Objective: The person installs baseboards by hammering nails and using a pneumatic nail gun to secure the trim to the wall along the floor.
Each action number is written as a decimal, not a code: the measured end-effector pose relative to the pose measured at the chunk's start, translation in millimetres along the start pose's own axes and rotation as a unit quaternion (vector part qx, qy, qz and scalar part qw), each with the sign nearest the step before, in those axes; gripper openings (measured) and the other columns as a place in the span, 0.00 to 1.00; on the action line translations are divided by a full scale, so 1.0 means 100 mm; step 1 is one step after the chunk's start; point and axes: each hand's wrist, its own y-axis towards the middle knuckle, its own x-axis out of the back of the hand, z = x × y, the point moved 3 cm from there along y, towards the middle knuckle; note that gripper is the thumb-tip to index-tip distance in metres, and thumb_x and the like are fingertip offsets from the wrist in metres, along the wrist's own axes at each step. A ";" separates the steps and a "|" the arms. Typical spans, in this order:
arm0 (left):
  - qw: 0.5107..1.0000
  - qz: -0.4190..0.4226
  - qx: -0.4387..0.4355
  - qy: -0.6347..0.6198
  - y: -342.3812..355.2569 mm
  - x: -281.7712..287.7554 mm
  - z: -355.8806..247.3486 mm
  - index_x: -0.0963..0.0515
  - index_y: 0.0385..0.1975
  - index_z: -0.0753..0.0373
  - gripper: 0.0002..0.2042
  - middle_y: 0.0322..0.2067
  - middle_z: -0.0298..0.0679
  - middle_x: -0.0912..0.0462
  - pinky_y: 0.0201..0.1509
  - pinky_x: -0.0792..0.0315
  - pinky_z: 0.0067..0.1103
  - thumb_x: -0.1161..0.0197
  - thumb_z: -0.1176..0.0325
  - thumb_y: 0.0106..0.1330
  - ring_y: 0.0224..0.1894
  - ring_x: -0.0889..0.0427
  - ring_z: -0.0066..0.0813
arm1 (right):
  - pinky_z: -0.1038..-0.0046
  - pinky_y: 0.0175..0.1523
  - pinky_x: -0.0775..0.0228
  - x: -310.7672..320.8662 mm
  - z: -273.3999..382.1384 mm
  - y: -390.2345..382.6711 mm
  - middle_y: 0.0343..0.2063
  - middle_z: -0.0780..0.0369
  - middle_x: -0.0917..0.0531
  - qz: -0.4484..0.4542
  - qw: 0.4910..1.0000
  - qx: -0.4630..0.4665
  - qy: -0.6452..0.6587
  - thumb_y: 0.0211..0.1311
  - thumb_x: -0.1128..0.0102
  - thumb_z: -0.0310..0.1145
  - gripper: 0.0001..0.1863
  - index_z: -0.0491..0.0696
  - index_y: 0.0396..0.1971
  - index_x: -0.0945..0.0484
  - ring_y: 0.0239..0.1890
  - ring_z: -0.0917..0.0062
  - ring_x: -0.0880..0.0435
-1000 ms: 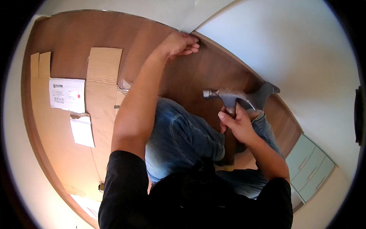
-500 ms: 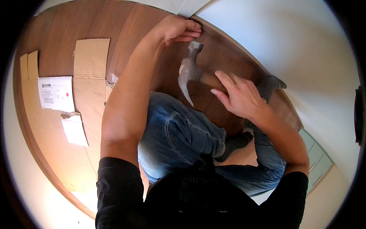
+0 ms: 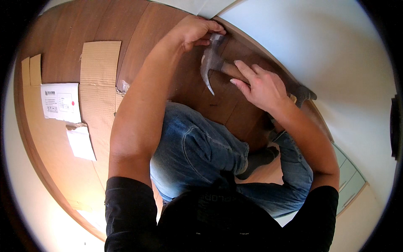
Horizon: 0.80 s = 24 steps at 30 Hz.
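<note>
A claw hammer (image 3: 213, 61) with a dark metal head and a wooden handle is in my right hand (image 3: 263, 89), its fingers wrapped round the handle. Its curved claw points back toward my knee, and its striking face is close by the fingertips of my left hand (image 3: 198, 33). That left hand reaches to the brown baseboard (image 3: 262, 49) near the wall corner, thumb and fingers brought together. Whatever lies between those fingertips, if anything, is too small or hidden to make out.
Flattened cardboard (image 3: 98, 67) covers the wooden floor (image 3: 134, 25) at left, with a white label (image 3: 61, 101) on it. A white wall (image 3: 302, 38) rises at right. My jeans-clad legs (image 3: 197, 143) are folded below, and a pale green drawer unit (image 3: 349, 178) stands at lower right.
The hammer has moved up and slightly right, bringing its head to my left fingertips. My left hand has shifted a little right and its fingers have curled in.
</note>
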 end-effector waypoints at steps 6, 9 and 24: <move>1.000 -0.007 0.007 -0.010 -0.02 -0.03 -0.02 0.14 0.45 0.55 0.13 0.46 0.29 0.11 0.50 0.33 0.27 0.39 0.58 0.70 0.49 0.16 0.23 | 0.60 0.31 0.20 -0.02 -0.02 -0.04 0.30 0.54 0.18 0.008 1.000 0.015 -0.010 0.67 0.40 0.51 0.25 0.55 0.59 0.24 0.29 0.57 0.14; 1.000 -0.008 -0.005 -0.013 0.05 -0.02 0.04 0.15 0.46 0.57 0.13 0.46 0.30 0.11 0.51 0.33 0.27 0.39 0.58 0.70 0.52 0.16 0.24 | 0.62 0.32 0.21 -0.01 0.01 -0.03 0.29 0.56 0.20 0.008 1.000 0.001 -0.009 0.65 0.37 0.50 0.26 0.55 0.60 0.25 0.29 0.59 0.16; 0.999 -0.045 -0.005 0.009 0.02 -0.06 -0.01 0.13 0.40 0.52 0.10 0.39 0.25 0.11 0.41 0.33 0.22 0.37 0.57 0.69 0.39 0.22 0.18 | 0.62 0.33 0.20 -0.06 0.01 -0.02 0.29 0.56 0.18 -0.011 1.000 -0.021 -0.004 0.66 0.38 0.52 0.26 0.57 0.61 0.25 0.29 0.59 0.16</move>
